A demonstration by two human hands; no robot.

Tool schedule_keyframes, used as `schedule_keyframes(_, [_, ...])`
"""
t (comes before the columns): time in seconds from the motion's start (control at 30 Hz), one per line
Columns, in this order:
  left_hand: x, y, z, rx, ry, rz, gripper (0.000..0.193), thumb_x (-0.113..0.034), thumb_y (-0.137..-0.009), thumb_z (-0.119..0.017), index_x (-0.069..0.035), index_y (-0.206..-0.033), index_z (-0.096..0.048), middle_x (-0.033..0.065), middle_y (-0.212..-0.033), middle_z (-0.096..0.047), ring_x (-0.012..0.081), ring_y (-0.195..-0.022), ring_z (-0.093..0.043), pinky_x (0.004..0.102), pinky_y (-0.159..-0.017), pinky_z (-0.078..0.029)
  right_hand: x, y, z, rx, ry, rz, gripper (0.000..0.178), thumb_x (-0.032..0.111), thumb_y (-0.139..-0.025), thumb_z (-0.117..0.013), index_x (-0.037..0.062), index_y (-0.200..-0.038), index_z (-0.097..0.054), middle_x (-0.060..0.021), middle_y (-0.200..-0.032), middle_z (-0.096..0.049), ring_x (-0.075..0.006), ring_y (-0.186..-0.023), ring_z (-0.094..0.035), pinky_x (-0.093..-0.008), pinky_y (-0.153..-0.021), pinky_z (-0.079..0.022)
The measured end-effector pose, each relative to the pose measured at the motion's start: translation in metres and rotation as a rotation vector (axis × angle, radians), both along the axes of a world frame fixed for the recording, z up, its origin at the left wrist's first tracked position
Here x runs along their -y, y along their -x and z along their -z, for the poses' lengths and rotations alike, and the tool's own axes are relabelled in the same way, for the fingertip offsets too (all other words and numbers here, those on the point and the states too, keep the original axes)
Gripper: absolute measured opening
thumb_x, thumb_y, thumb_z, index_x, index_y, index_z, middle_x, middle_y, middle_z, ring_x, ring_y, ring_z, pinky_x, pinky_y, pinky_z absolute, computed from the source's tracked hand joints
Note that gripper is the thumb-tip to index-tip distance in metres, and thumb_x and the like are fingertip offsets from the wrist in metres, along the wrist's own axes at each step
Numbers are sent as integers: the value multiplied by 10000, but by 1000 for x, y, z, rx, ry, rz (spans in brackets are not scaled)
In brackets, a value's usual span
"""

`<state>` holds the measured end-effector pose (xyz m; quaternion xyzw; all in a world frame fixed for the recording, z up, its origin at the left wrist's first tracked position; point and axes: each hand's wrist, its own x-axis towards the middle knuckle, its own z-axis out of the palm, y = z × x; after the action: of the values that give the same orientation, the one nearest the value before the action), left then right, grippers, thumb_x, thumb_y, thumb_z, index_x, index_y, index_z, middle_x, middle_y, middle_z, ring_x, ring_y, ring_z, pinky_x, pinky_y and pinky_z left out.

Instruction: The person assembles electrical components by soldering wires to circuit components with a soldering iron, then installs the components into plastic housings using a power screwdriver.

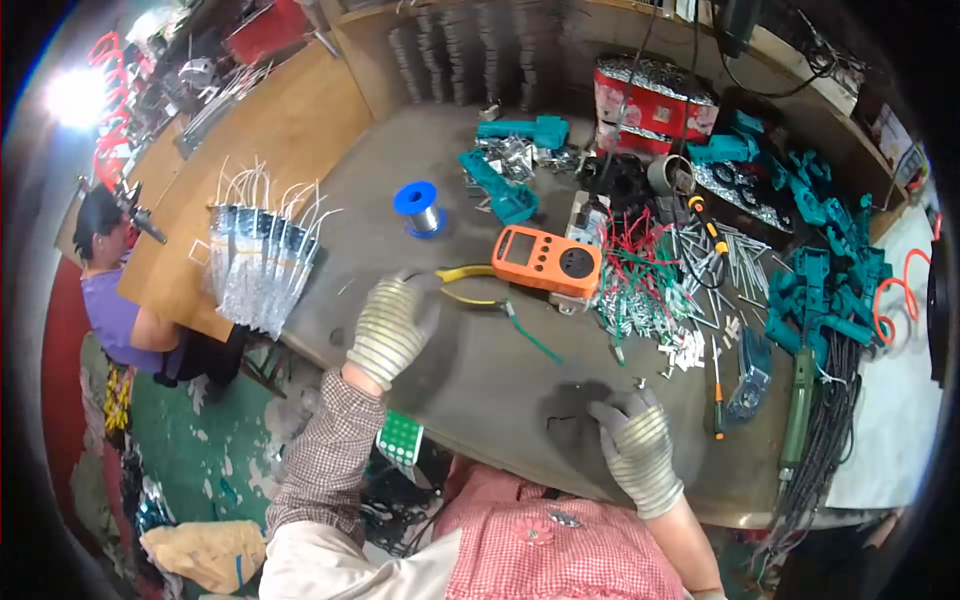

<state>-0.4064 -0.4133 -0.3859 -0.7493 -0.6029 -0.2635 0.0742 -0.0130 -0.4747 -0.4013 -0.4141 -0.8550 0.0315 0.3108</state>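
Note:
My left hand point(390, 328), in a striped glove with grey fingers, is over the table with its thumb and fingers apart. Close to its fingertips are the yellow handles of a pair of pliers point(464, 272); whether they touch is unclear. A short green wire point(535, 338) lies beside the pliers. Behind them is an orange meter point(545, 262) with a round dark socket. My right hand point(638, 445), gloved alike, hovers at the table's near side with loosely spread fingers, nothing visible in them. Just left of it lies a thin black bit of wire point(562, 418).
A blue solder spool point(418, 208) stands mid-table. Teal plastic housings point(825, 290), red and green wires point(640, 250), metal rods point(735, 255) and screwdrivers point(717, 395) crowd the right. A green soldering iron point(797, 410) lies by black cables. Bagged white wires point(260, 265) and a co-worker point(120, 290) are left.

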Motion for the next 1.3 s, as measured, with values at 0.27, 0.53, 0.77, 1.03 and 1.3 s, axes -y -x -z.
schedule_keyframes(0.27, [-38, -54, -12, -20, 92, 82, 424, -32, -849, -761, -85, -1268, -732, 196, -1290, -690, 411, -1155, -674, 494, -991, -565, -6, -8, 8, -20, 42, 48, 229, 115, -832, -716, 186, -1044, -766, -37, -1020, -689, -286, -969, -671, -466, -805, -562])
schedule_keyframes(0.53, [-54, -131, -38, 281, -232, 196, 270, 30, -868, -709, -51, -1123, -740, 163, -1167, -694, 348, -1056, -698, 426, -945, -569, -1, -13, 12, 80, 90, 46, 264, 176, -883, -660, 176, -1122, -771, -41, -1055, -680, -288, -1000, -648, -479, -884, -537])
schedule_keyframes(0.77, [-122, -288, -24, 1617, 1040, 944, 332, -85, -1031, -620, 56, -1331, -607, 192, -1373, -664, 353, -1350, -651, 425, -1150, -538, 0, -26, 15, 52, 70, 74, 280, 159, -870, -656, 160, -1125, -771, -93, -1034, -669, -313, -995, -644, -484, -851, -539])
schedule_keyframes(1.03, [-247, -373, -25, 2034, 1222, -22, 192, -262, -1094, -669, -86, -1137, -604, 90, -1024, -687, 256, -952, -704, 474, -830, -602, 4, -17, 8, 68, 19, 50, 283, 136, -860, -650, 136, -1110, -783, -121, -1014, -659, -343, -984, -636, -491, -844, -545])
schedule_keyframes(1.3, [-161, -335, -101, 2078, 1243, 99, 117, -144, -1064, -671, -47, -1072, -606, 59, -842, -645, 169, -644, -630, 301, -513, -519, 15, -7, -8, 84, -35, 65, 238, 152, -862, -656, 118, -1075, -756, -105, -1055, -664, -322, -993, -644, -478, -871, -553])
